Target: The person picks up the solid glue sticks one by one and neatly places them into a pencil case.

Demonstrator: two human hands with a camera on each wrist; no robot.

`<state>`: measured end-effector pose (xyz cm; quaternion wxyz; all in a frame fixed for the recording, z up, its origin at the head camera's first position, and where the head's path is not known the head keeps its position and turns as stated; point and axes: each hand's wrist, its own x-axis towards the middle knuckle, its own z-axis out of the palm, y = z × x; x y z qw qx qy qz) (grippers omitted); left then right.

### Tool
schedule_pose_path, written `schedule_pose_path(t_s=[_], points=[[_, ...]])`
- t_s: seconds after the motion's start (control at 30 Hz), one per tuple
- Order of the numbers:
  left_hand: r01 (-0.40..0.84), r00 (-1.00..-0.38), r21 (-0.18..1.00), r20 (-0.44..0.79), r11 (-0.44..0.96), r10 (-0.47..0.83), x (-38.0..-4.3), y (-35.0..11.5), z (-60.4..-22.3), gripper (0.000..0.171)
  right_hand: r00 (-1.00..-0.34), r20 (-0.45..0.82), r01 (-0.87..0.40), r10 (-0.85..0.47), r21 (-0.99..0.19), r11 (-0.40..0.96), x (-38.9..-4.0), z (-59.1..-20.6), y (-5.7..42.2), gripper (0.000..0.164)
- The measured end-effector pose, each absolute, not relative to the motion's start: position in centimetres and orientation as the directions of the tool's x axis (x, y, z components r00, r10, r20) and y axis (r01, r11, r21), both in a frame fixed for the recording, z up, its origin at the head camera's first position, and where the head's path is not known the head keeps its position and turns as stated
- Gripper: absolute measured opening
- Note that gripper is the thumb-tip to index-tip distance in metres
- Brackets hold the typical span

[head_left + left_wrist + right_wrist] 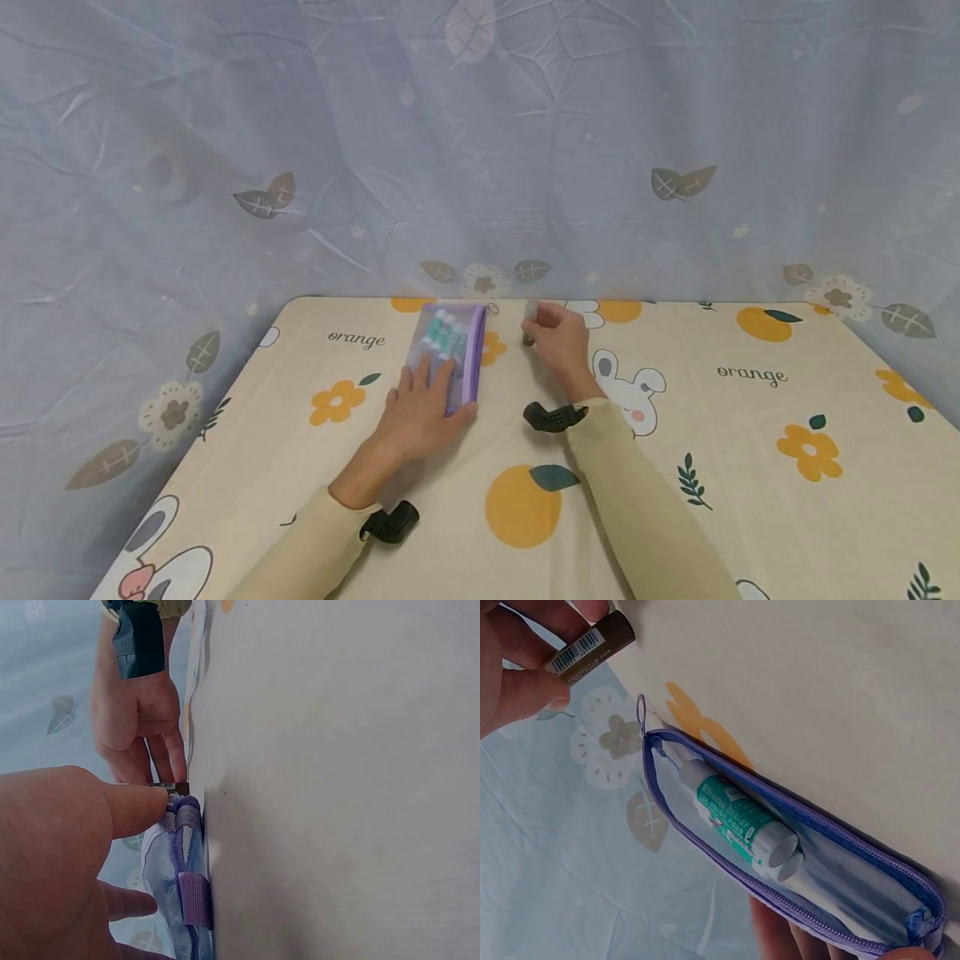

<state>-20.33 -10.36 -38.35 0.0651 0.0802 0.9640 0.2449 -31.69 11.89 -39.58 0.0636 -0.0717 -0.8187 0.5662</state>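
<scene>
A purple-edged mesh zip pouch (474,367) lies on the table with several green-and-white glue sticks (444,333) inside. My left hand (420,408) rests on it, fingers straight and spread over the mesh, thumb by the near end of the zip. The right wrist view looks into the unzipped mouth, where a green glue stick (739,814) lies on top of another. Beyond the pouch's far end, on its right, my right hand (564,337) pinches a small brown tube with a barcode label (592,649) between thumb and fingers.
A pale yellow cloth (615,517) printed with oranges, flowers and rabbits covers the table. Behind the table's far edge hangs a grey-blue patterned curtain (480,167). A zip pull loop (641,711) sticks out at the pouch's far end.
</scene>
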Motion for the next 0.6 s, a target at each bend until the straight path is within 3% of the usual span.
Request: schedule_pose_path(t_s=[0.6], points=[[0.120, -0.978, 0.484, -0.093, 0.867, 0.187, -20.40, -10.36, -38.31, 0.083, -0.977, -0.003, 0.075, 0.212, -0.940, 0.331, -31.94, -39.80, 11.90, 0.045]])
